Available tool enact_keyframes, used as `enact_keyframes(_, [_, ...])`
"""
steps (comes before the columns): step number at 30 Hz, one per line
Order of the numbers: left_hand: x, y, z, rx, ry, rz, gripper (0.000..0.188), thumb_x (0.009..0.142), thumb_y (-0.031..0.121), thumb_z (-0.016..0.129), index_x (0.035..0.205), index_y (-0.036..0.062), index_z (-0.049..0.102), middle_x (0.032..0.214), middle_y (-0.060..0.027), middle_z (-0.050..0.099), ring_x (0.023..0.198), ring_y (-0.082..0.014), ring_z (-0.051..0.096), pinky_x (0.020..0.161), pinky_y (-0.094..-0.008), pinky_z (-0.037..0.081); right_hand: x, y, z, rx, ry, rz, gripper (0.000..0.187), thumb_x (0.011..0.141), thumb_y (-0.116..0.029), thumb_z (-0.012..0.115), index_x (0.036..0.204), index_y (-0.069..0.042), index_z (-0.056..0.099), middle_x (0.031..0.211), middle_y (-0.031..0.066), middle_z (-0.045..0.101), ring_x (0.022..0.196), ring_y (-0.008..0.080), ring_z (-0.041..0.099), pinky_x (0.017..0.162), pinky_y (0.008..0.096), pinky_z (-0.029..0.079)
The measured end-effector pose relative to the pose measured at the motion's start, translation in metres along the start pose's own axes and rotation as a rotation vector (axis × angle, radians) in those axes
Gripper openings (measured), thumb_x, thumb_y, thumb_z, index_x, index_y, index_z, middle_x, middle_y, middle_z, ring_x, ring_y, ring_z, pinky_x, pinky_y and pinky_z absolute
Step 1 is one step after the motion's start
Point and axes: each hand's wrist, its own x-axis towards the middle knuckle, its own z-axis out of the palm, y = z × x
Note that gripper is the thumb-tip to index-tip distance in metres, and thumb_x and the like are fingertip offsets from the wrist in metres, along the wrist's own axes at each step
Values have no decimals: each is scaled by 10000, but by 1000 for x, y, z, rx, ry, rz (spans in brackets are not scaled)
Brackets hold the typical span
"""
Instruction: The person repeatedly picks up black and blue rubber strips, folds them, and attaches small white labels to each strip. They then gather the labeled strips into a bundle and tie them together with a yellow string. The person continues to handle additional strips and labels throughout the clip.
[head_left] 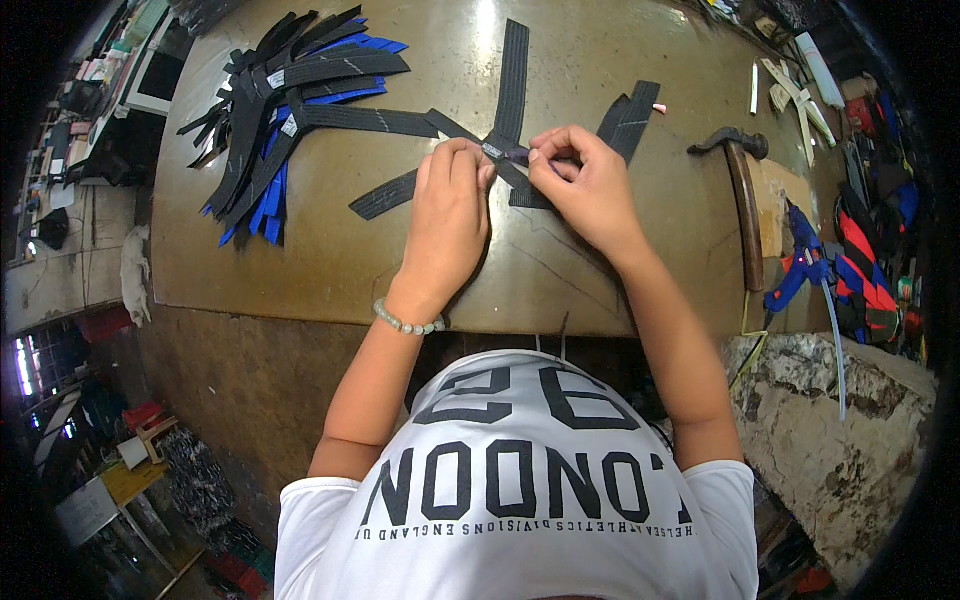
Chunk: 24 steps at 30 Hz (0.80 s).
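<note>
Black ribbed straps lie crossed on the table between my hands, with a small pale tag (pixel 492 151) where they meet. One strap (pixel 512 80) points away from me, and another strap (pixel 385 194) sticks out beyond my left hand. My left hand (pixel 450 200) is closed, its fingertips gripping the straps just left of the tag. Thumb and forefinger of my right hand (pixel 588 185) pinch a dark strap end right of the tag; its tip is hidden by the fingers. Beyond my right hand lies a wider pair of black straps (pixel 628 122).
A heap of black and blue straps (pixel 275 110) lies at the far left of the table (pixel 330 270). On the right are a hammer (pixel 743 190), a blue glue gun (pixel 798 262) with a pale glue stick (pixel 834 350), a tan board (pixel 785 200) and white strips (pixel 795 95).
</note>
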Motion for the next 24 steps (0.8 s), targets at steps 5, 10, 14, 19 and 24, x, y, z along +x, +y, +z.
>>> enact_keyframes(5, [-2,0,0,-3,-14,-5,118,900,52,562,948,-53,540,1037,-196,553,944,-361,529,846,-429,436,-1,0,1,-85,1,-74,163,783,-67,699,808,58,598,936,147,650,835,166,654,784,319,577])
enact_keyframes(10, [-3,-2,-3,-33,-29,20,114,901,51,560,953,-49,542,1060,-192,552,973,-360,529,857,-425,437,2,-1,-1,1,25,91,191,839,-110,679,839,59,590,925,151,657,806,150,659,750,304,577])
enact_keyframes(14, [1,-8,-7,157,-40,144,102,908,48,545,977,-26,534,1053,-173,560,988,-349,526,886,-427,428,5,-5,-5,217,49,94,195,912,-136,623,937,47,561,925,151,664,801,164,668,729,295,573])
enact_keyframes(19, [30,-17,-15,43,135,55,108,951,84,515,1007,-8,507,846,-168,620,786,-346,613,700,-413,486,14,-22,-33,577,250,-147,176,972,-152,553,992,20,518,926,156,647,829,205,667,756,318,571])
enact_keyframes(24, [54,-30,-30,-163,150,-263,168,971,132,504,977,-34,528,746,-236,627,717,-403,641,622,-427,498,14,-46,-43,637,355,-213,192,982,-177,540,998,14,526,928,148,641,824,204,666,754,320,571])
